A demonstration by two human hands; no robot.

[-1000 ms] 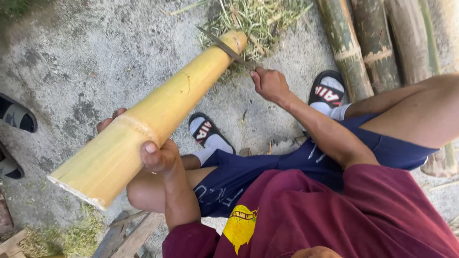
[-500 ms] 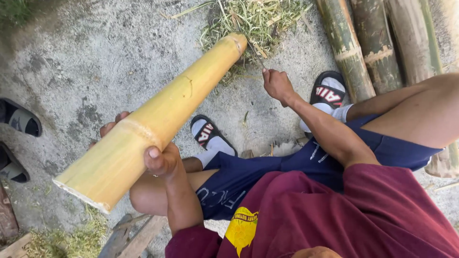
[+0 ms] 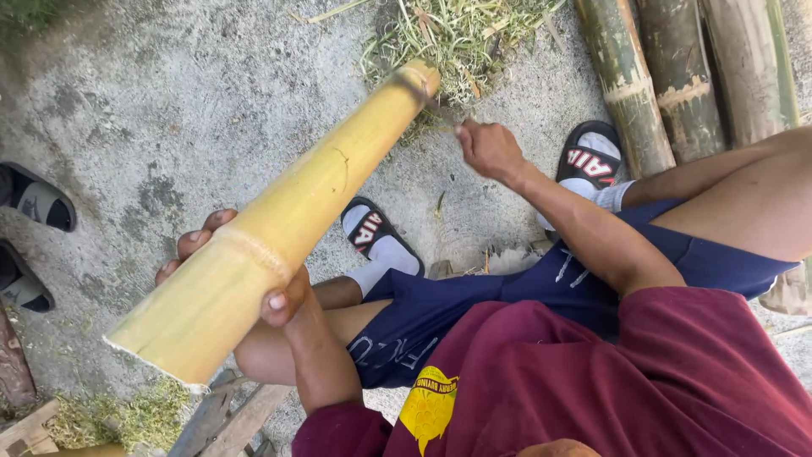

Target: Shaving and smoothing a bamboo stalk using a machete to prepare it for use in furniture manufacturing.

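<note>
A thick yellow bamboo pole (image 3: 288,220) slants from my lap out to a pile of shavings. My left hand (image 3: 285,303) wraps round it from beneath near a node, thumb on top and fingertips showing on the far side. My right hand (image 3: 489,151) is closed on the handle of a knife. The knife's blurred blade (image 3: 418,83) lies across the pole's far tip. I sit with both legs out, my feet in black sandals (image 3: 378,235) with white socks.
Several green bamboo poles (image 3: 628,76) lie at the top right. Greenish shavings (image 3: 457,34) cover the concrete beyond the pole's tip. Another person's sandalled feet (image 3: 38,203) show at the left edge. Wooden slats (image 3: 227,416) lie at the bottom left.
My right hand has shifted slightly to the right and the blade now blurs across the pole's tip. The pole's near end has dipped a little. My left hand keeps its grip.
</note>
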